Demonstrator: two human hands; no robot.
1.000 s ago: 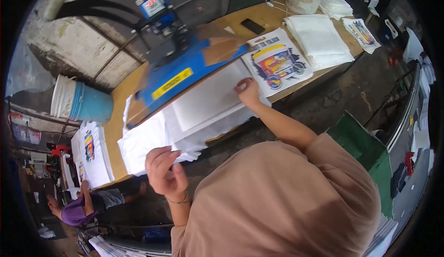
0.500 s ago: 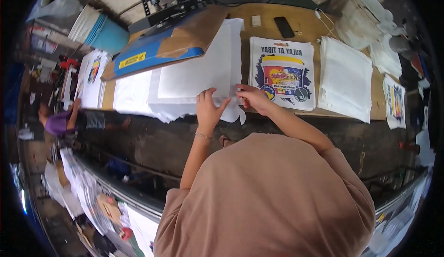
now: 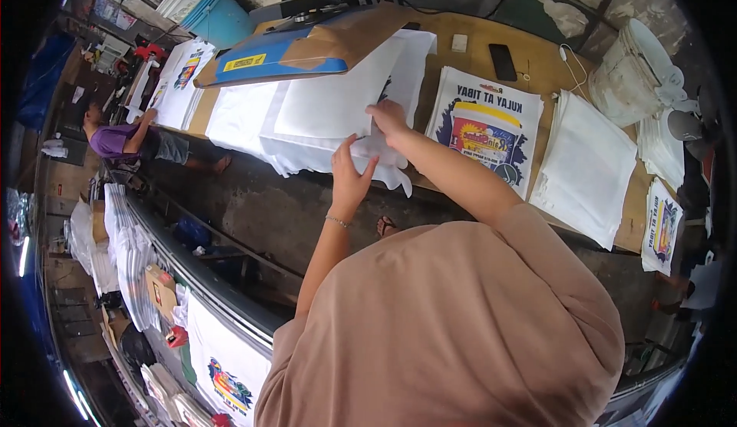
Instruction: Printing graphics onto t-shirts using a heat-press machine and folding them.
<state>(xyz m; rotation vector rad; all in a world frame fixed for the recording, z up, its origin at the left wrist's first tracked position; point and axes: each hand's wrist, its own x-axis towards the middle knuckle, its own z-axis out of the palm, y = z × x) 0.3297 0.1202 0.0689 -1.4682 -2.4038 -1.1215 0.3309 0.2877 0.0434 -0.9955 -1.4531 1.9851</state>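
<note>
White sheet [image 3: 326, 104] lies over white cloth [image 3: 414, 74], its far part hidden behind the blue-and-brown press plate [image 3: 307, 54]. Right hand [image 3: 390, 121]: fingers pinching the sheet's right edge toward its near corner; dark print shows just beyond. Left hand [image 3: 353, 177]: thumb and fingers spread, fingertips by the same corner, contact unclear. Printed stack [image 3: 487, 124] sits right on the bench [image 3: 461, 24].

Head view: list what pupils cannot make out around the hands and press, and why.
In the head view:
Whether the right hand pinches or only touches the white sheet: the hand itself blocks the contact.
Most of the dark print: only a sliver shows; the sheet hides the rest.
Top of the blue press: cut off by the upper edge.
Layers in the printed stack: too small to count.
</note>
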